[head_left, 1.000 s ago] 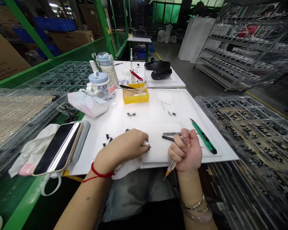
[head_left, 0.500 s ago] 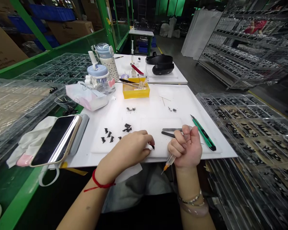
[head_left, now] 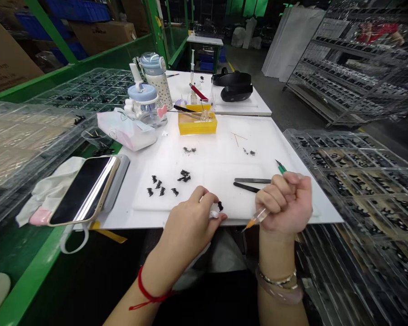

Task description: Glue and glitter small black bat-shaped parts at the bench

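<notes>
- Black part (head_left: 220, 206): small, dark and slightly glossy, with a narrowed middle and wider ends; finer surface detail is too small to read from here
- Part position: near the front edge of the white foam pad (head_left: 204, 181), standing roughly upright between the left thumb and index finger
- Left hand (head_left: 193, 215): thumb and index finger closed on the black part, with a white wad (head_left: 214, 213) tucked against the fingers
- Right hand (head_left: 285, 203): well apart from the left, palm turned up, fingers curled around a clear syringe (head_left: 260, 214); its orange tip (head_left: 250, 223) slants down toward the left hand's side
- Loose black pieces (head_left: 158, 184): five lie separately on the pad's left portion, jagged in outline, near a small dark cluster (head_left: 184, 176)
- Tweezers (head_left: 251, 181): flat on the pad, arms spread, partly behind the right hand
- Green cutter (head_left: 281, 168): mostly hidden by the right hand, blade exposed
- Yellow box (head_left: 197, 128): beyond the pad, holding slender tools
</notes>
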Tool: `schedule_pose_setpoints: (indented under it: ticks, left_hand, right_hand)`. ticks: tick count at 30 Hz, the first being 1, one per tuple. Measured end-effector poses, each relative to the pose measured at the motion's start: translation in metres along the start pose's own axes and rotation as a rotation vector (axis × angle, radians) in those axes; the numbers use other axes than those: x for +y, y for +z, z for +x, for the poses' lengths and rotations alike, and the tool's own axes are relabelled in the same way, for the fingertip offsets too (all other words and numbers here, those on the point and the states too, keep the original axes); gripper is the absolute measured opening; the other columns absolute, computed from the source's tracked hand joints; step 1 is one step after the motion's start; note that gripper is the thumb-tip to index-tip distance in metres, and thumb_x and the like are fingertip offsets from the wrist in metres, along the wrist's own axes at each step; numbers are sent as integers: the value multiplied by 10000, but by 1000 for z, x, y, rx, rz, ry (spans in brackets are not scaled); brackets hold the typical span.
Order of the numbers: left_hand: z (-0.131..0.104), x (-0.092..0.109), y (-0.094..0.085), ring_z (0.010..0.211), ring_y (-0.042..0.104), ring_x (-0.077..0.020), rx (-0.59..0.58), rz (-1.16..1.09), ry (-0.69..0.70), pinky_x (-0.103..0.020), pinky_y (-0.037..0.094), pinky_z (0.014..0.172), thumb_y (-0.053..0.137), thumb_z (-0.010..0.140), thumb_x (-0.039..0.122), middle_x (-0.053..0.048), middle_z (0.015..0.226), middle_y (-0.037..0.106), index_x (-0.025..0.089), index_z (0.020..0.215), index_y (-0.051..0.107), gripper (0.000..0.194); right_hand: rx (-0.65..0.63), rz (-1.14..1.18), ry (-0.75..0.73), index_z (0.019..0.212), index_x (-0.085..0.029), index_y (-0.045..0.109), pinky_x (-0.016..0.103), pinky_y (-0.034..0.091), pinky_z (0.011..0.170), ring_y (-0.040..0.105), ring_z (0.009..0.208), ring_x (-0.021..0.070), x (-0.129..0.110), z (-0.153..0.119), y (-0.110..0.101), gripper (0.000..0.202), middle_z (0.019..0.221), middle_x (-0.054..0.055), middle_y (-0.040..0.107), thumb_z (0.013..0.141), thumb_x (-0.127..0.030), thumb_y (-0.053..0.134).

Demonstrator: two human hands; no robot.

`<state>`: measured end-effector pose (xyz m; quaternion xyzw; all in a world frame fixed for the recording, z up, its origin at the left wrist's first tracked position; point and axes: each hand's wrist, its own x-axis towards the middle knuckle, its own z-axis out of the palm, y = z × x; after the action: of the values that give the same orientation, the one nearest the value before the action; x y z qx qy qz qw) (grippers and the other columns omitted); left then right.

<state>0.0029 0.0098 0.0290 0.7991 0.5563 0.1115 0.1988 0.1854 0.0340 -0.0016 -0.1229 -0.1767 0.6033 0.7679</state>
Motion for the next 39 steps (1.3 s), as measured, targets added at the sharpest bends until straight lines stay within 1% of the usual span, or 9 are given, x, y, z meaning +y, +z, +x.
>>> schedule_pose_setpoints:
  ticks: [2, 5, 7, 9, 12, 18, 27, 33, 39]
  left_hand:
    - [0, 0, 4, 660, 599, -195, 13, -12, -17, -379, 510, 619, 556, 875, 294, -67, 1070, 574, 170, 1042, 583, 210]
    - [4, -3, 3, 677, 598, -191, 16, -44, -16, -369, 512, 635, 595, 854, 295, -62, 1050, 579, 161, 1135, 543, 315]
    - [6, -6, 2, 666, 595, -175, -1, -69, -9, -357, 515, 644, 600, 853, 276, -58, 1059, 576, 169, 1185, 528, 357]
    - [7, -9, 2, 666, 592, -164, -24, -100, 5, -350, 515, 655, 578, 867, 255, -50, 1068, 565, 192, 1163, 566, 303]
    - [6, -13, 4, 694, 585, -166, -23, -151, 19, -348, 506, 658, 555, 878, 242, -50, 1070, 546, 207, 1109, 624, 244]
    - [4, -17, 7, 662, 556, -142, -17, -232, 30, -314, 480, 595, 546, 878, 242, -41, 1067, 548, 209, 1113, 637, 254]
    - [4, -17, 9, 576, 517, -110, -17, -259, 7, -295, 464, 519, 554, 867, 243, -39, 1064, 548, 207, 1100, 648, 254]
    - [4, -19, 9, 658, 587, -151, -8, -255, 17, -336, 499, 579, 547, 868, 242, -43, 1066, 548, 207, 1088, 648, 244]
    - [5, -19, 9, 707, 599, -161, -8, -261, 33, -342, 505, 623, 556, 862, 233, -36, 1047, 553, 208, 1078, 652, 237]
  right_hand:
    - [50, -28, -88, 648, -178, 577, 135, 134, 276, 125, 315, 36, -1, 3, 3, 499, 449, -89, 294, 934, -474, 295]
    - [122, -73, -205, 634, -190, 587, 153, 197, 305, 216, 327, 56, 6, 6, 10, 537, 441, -61, 366, 936, -483, 253]
    - [196, -114, -277, 623, -199, 571, 155, 193, 309, 215, 320, 58, 12, 8, 16, 529, 434, -61, 381, 939, -478, 252]
    - [288, -166, -330, 611, -204, 544, 154, 178, 309, 199, 313, 57, 19, 8, 21, 512, 424, -68, 370, 941, -480, 265]
    - [363, -235, -325, 601, -208, 521, 158, 164, 307, 187, 308, 59, 23, 7, 26, 507, 413, -72, 354, 937, -500, 276]
    - [315, -313, -283, 599, -211, 536, 169, 176, 301, 205, 303, 63, 26, 2, 26, 536, 404, -61, 373, 930, -525, 256]
    - [344, -304, -240, 575, -208, 547, 171, 154, 302, 196, 302, 60, 28, 5, 21, 542, 398, -58, 364, 920, -524, 274]
    - [316, -290, -231, 588, -208, 532, 172, 159, 312, 210, 309, 61, 29, 3, 21, 529, 414, -60, 356, 922, -521, 268]
    - [321, -296, -228, 584, -207, 517, 172, 155, 311, 196, 309, 59, 30, 3, 22, 531, 407, -63, 352, 922, -533, 267]
